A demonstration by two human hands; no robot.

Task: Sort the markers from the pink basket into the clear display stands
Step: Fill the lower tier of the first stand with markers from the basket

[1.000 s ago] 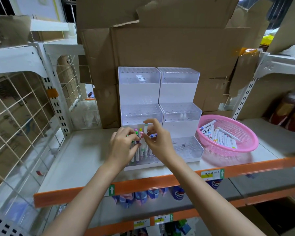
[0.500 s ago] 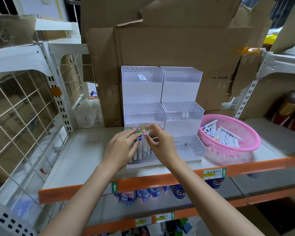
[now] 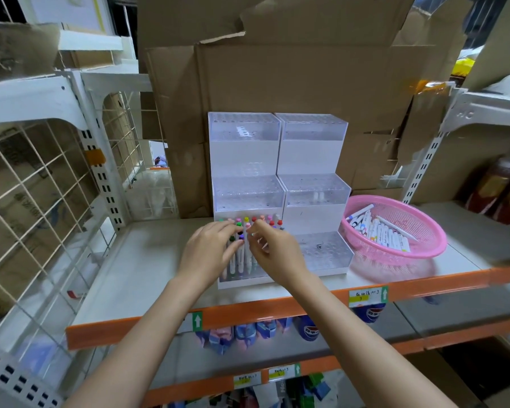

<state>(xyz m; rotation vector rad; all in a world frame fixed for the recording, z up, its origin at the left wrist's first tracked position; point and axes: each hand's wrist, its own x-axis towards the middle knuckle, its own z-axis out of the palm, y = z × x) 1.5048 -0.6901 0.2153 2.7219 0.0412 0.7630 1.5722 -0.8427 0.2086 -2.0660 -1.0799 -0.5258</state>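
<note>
Head view: left hand [image 3: 208,256] and right hand [image 3: 278,256] fingers each pinch upright markers [image 3: 241,260] in left stand's [image 3: 248,198] lowest tier.

**Two stands side by side, basket to their right**

We see the left stand [image 3: 243,160] touching the right stand [image 3: 312,160] on a shelf [image 3: 147,260], with cardboard [image 3: 292,83] behind them. Markers [image 3: 253,220] stand upright in the left stand's lowest step. Our left hand [image 3: 209,254] and right hand [image 3: 274,254] lie before it, fingers among the marker tops. Just right of the stands sits the basket [image 3: 436,245], with loose markers [image 3: 380,234] lying in it. A wire grid [image 3: 42,187] stands at the left and bottles [image 3: 501,187] at the far right.
</note>
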